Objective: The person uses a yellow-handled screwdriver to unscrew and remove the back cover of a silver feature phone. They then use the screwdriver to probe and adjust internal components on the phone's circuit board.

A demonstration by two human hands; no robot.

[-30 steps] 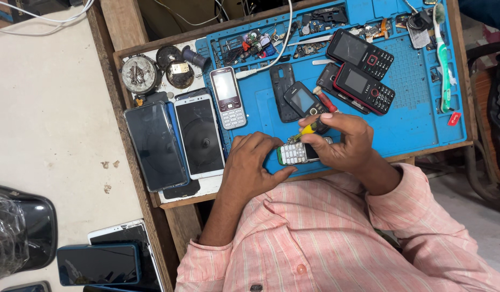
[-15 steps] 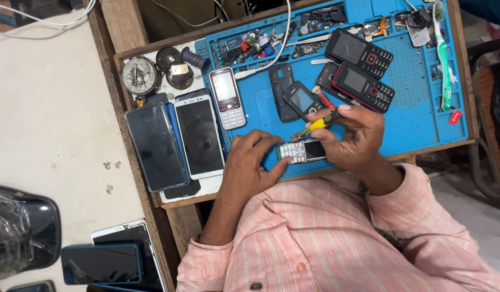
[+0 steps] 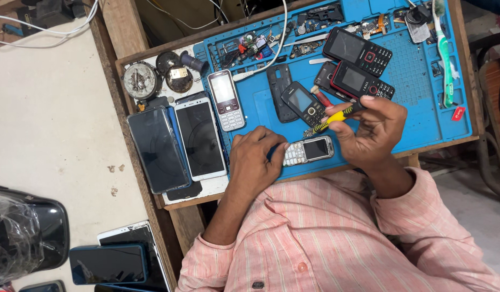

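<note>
— Silver little keypad phone (image 3: 308,151) lies sideways on the blue rubber mat (image 3: 412,70), right?
— Yes. Left hand (image 3: 255,162) presses its keypad end. Right hand (image 3: 371,130) pinches a yellow-and-black screwdriver (image 3: 336,116) just above, tip pointing down at it.

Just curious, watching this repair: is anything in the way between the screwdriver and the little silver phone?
Nothing visible. The screwdriver in the right hand sits just above the silver phone, which the left hand steadies.
</note>
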